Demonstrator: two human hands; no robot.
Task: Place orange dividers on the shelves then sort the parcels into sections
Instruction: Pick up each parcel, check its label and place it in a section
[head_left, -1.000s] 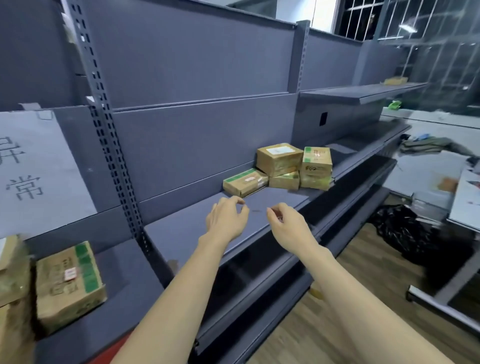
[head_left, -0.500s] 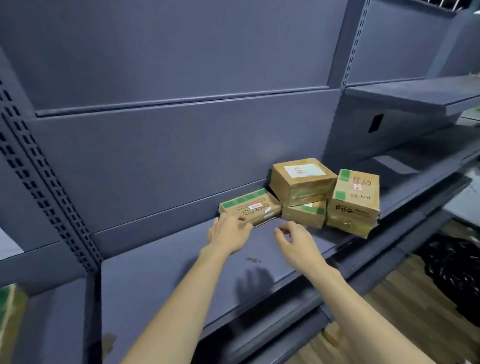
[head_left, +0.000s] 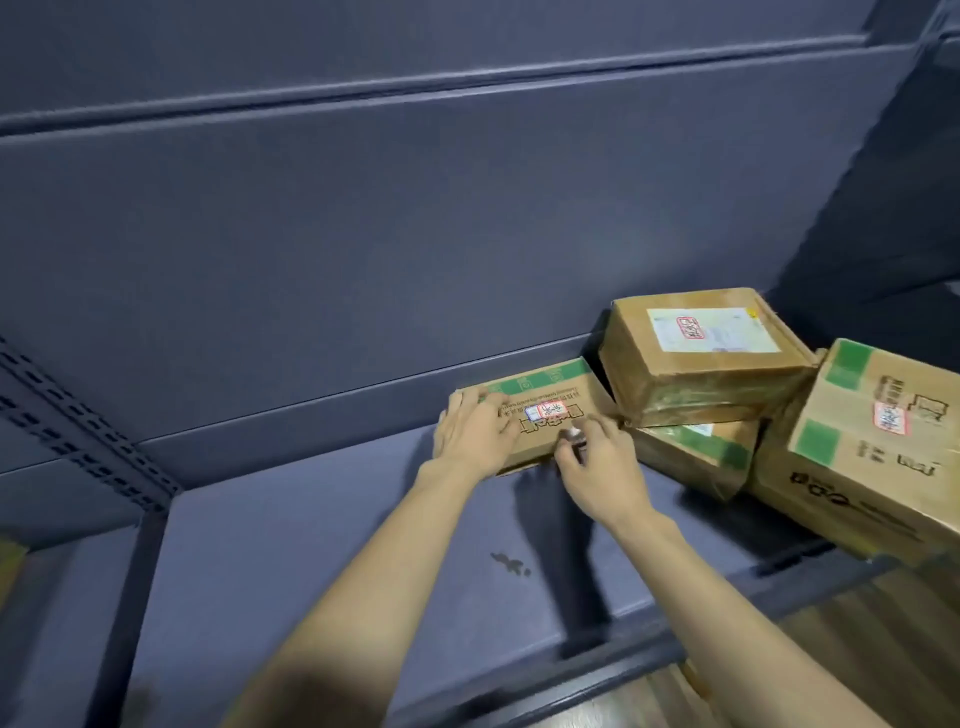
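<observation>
A flat cardboard parcel (head_left: 550, 410) with green tape and a red-and-white sticker lies at the back of the grey shelf (head_left: 311, 545). My left hand (head_left: 475, 434) grips its left end, fingers draped over the top. The curled fingers of my right hand (head_left: 597, 467) hold its front edge near the right end. To the right, a square parcel (head_left: 701, 364) with a white label rests tilted on a small parcel (head_left: 691, 452). A larger parcel (head_left: 872, 447) leans beside them. No orange divider is in view.
The shelf's grey back panel (head_left: 415, 234) rises right behind the parcels. A perforated upright (head_left: 78, 431) bounds the bay on the left. A dark stain (head_left: 511, 564) marks the shelf. Wooden floor (head_left: 857, 629) shows below the shelf's front lip at lower right.
I have moved closer to the shelf. Both hands reached forward from mid-air above the shelf and now hold the flat parcel, the left arriving first.
</observation>
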